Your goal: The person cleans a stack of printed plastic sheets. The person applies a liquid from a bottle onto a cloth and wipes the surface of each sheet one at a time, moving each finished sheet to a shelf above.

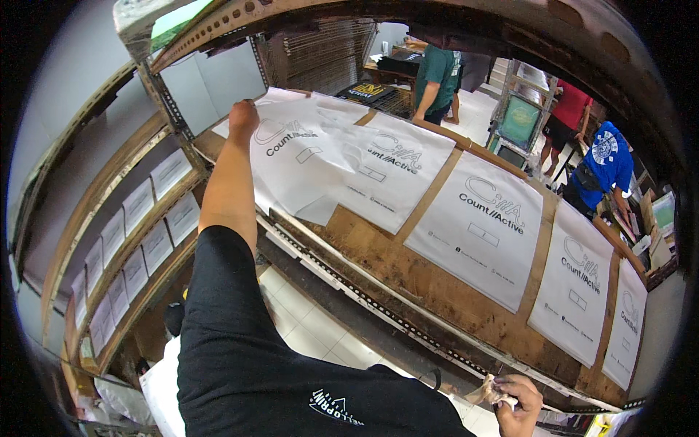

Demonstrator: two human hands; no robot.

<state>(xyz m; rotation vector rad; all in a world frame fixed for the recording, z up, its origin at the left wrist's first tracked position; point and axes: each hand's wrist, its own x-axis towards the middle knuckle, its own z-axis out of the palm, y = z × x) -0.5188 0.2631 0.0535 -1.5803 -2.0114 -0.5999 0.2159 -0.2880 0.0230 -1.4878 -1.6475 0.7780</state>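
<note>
At the far left end of the long wooden table, my left hand (244, 118) is closed on the upper edge of a white printed plastic sheet (298, 178). The sheet is wrinkled, partly lifted, and overlaps the neighbouring printed sheet (393, 175). Further right, more white sheets with the same grey and black print lie flat, among them a middle sheet (477, 229) and a right-hand sheet (571, 284). Low at the right, close to my body, my right hand (520, 406) grips a crumpled pale rag (499, 393) with bent fingers.
The brown wooden table (378, 255) has a perforated metal rail along its near edge. On my left, a shelf rack (109, 269) holds several white printed sheets. Beyond the table are a person in green (437, 76), one in red (568, 109) and one in blue (608, 156).
</note>
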